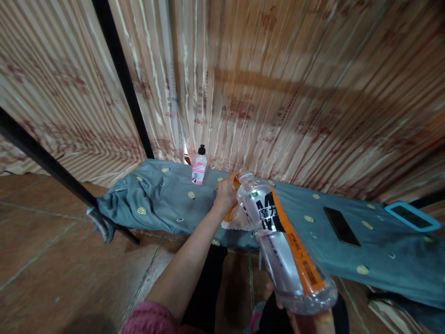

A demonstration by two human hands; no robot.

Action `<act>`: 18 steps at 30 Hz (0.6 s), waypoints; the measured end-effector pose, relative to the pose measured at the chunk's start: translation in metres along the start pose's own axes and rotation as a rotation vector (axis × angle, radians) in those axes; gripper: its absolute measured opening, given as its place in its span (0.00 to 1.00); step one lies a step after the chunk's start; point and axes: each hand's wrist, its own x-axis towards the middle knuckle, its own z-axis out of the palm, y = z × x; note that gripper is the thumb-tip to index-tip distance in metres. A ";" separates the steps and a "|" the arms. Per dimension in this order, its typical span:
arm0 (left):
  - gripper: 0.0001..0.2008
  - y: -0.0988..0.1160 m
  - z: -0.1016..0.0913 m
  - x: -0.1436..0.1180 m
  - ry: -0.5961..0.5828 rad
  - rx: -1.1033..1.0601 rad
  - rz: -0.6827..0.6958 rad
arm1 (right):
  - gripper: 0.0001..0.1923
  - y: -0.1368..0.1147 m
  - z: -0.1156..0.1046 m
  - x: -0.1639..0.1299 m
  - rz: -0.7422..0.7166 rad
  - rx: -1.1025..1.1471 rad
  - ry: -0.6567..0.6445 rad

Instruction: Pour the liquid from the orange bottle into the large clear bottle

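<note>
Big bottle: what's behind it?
Behind the bottle, you see blue-grey cloth and part of something white with a wavy edge. The rest is covered, so I can't name it.

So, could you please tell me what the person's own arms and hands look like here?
The left arm has a dusky pink-maroon sleeve ending near the elbow, leaving the forearm bare. The left hand wears no glove, and no watch shows at that wrist. The right hand is mostly hidden; its sleeve cannot be made out.
</note>
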 end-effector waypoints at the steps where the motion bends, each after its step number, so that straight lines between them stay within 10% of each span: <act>1: 0.07 0.000 0.000 0.000 0.004 0.002 -0.001 | 0.42 0.000 0.001 -0.001 -0.011 -0.010 -0.001; 18: 0.07 -0.001 -0.001 -0.001 0.012 -0.010 0.011 | 0.31 0.000 -0.009 0.005 0.007 -0.093 -0.102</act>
